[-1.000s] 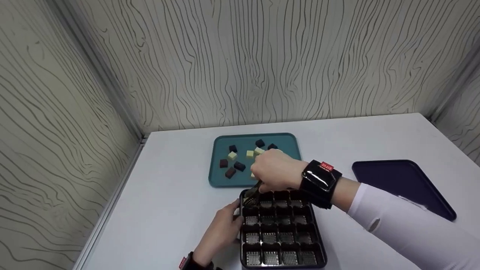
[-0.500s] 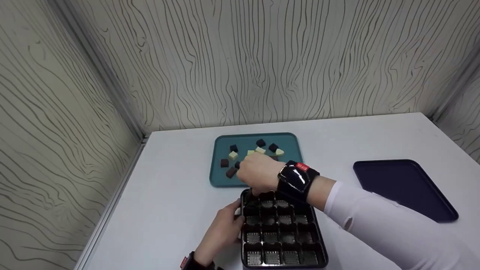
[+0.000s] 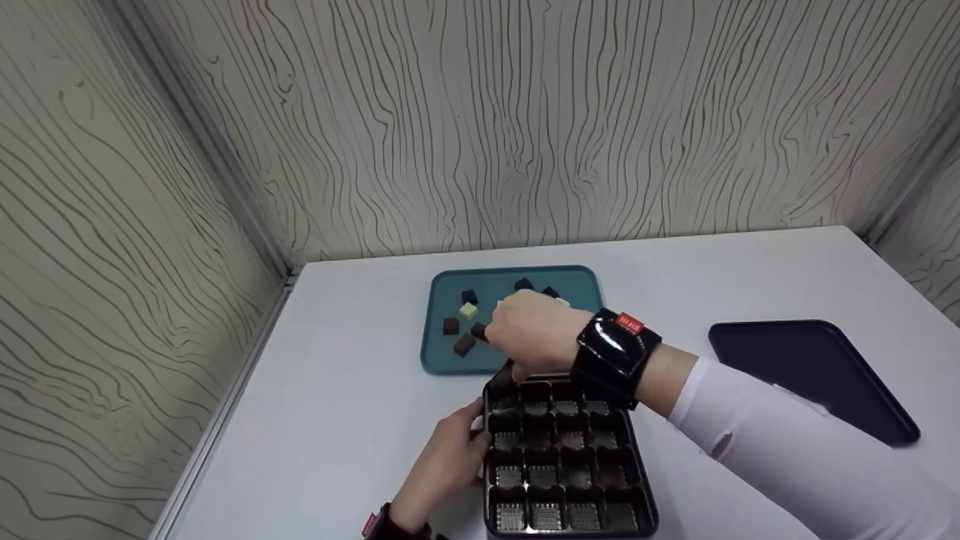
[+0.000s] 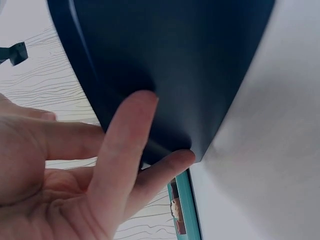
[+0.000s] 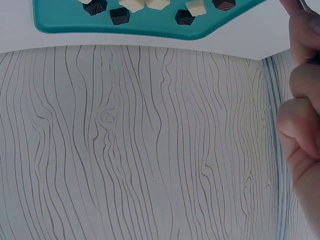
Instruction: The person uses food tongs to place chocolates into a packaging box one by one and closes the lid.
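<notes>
A dark rectangular box point(image 3: 646, 487) with a black insert of several square compartments stands before me. My left hand point(image 3: 446, 454) steadies its left side near the back corner. In the left wrist view, the thumb and a finger press lightly against the box's outer wall point(image 4: 165, 45). Above the back-left compartment, my right hand point(image 3: 536, 330) grips dark tongs point(image 3: 504, 379), whose tips are mostly hidden by the hand. Curled fingers point(image 5: 302, 120) of that hand show at the right wrist view's edge. Behind the box lies a teal tray point(image 3: 442, 361) with dark chocolates point(image 3: 465, 345) and white chocolates point(image 3: 468, 310).
To the right on the white table point(image 3: 352, 375) lies a dark navy tray point(image 3: 810, 375). Wood-grain patterned panels point(image 3: 480, 135) rise behind and at the sides of the table. My right forearm crosses the box's back-right corner.
My right hand first went left and down over the back-left compartment, then rose slightly and back right with the tongs. The left hand stayed against the box.
</notes>
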`<state>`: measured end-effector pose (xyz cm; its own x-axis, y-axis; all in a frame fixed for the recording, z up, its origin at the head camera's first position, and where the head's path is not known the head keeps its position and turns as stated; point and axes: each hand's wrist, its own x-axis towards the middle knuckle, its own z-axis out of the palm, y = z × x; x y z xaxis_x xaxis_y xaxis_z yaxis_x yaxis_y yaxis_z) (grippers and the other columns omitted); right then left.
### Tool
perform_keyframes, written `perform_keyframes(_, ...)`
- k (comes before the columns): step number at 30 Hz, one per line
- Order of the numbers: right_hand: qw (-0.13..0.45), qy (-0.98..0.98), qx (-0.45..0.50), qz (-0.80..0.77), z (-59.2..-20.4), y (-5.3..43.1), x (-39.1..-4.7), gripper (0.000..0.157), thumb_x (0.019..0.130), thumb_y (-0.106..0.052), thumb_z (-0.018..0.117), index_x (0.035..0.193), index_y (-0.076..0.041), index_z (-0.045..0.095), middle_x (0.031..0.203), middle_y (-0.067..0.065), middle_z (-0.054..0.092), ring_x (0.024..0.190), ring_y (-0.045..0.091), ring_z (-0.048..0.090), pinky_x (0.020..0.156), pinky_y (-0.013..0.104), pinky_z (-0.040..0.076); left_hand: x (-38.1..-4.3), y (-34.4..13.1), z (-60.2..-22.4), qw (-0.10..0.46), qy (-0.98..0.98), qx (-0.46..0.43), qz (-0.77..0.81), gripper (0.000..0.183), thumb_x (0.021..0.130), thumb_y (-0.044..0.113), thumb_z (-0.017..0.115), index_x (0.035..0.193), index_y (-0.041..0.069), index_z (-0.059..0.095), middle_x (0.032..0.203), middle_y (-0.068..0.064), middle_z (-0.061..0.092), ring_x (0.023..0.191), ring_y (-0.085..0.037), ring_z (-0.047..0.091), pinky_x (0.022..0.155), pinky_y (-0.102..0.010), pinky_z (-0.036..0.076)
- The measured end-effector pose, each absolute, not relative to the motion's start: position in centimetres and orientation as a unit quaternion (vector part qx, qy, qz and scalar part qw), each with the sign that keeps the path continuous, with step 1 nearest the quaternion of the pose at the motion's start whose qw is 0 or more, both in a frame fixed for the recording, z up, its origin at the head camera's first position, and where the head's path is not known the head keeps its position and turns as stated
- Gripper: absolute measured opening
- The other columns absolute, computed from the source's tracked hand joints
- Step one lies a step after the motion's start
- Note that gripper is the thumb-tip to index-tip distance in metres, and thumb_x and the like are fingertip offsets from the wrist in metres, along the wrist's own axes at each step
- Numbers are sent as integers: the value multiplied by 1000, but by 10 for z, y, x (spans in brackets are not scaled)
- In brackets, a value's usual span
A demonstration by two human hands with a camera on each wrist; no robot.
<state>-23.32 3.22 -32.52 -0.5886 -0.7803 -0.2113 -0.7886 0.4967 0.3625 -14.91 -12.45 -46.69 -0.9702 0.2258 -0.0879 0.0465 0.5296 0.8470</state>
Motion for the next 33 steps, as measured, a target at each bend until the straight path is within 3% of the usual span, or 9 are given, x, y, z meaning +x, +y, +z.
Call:
perform_keyframes(3,-7,874,-451,180,-314,50,-231,34,85,-43,86,75,-13,73,69,1,67,62,17,58,63,30,57,-149,-125,-467,99,867,79,482,53,101,3,55,151,-13,46,151,-34,55,142,-51,54,116,-66,47)
perform_keyframes(7,-26,887,-449,101,-306,79,-232,30,89,-39,83,74,-15,73,66,-1,64,57,14,52,56,28,46,-150,-126,-467,109,865,71,485,54,101,3,55,152,-12,44,152,-34,53,138,-50,57,112,-63,52)
perform_keyframes(11,-57,897,-437,41,-310,106,-234,21,94,-36,78,86,-17,77,71,-2,70,58,11,55,57,27,43,-149,-128,-466,110,866,64,484,55,101,2,55,153,-13,43,153,-35,52,136,-51,58,111,-63,53)
perform_keyframes(15,-82,908,-406,57,-325,127,-235,24,97,-34,74,99,-10,71,75,1,68,62,14,59,57,29,48,-149,-129,-466,110,866,65,483,55,101,2,55,153,-12,43,153,-35,52,135,-50,60,110,-61,54)
perform_keyframes(19,-83,919,-380,59,-342,140,-238,27,101,-28,69,86,-9,57,62,-1,48,51,12,43,49,24,29,-149,-129,-465,111,867,63,481,55,102,3,55,153,-13,43,154,-35,50,139,-50,56,113,-62,51)
perform_keyframes(22,-83,926,-365,42,-352,146,-243,34,101,-26,66,74,-13,49,58,-4,36,49,11,33,50,22,19,-149,-129,-465,111,869,61,478,55,102,3,55,153,-14,42,154,-36,50,143,-51,51,118,-64,46)
perform_keyframes(28,-60,938,-340,31,-368,155,-254,40,97,-41,73,70,-15,57,55,-5,41,50,11,39,52,23,25,-149,-127,-465,106,872,64,473,55,102,4,55,152,-16,43,153,-37,51,144,-52,50,119,-66,44)
perform_keyframes(33,-58,938,-341,18,-381,157,-261,39,93,-41,77,68,-15,62,55,-3,49,50,10,42,52,23,27,-148,-124,-466,109,871,69,474,55,102,3,54,152,-16,41,153,-37,50,145,-53,49,119,-67,43)
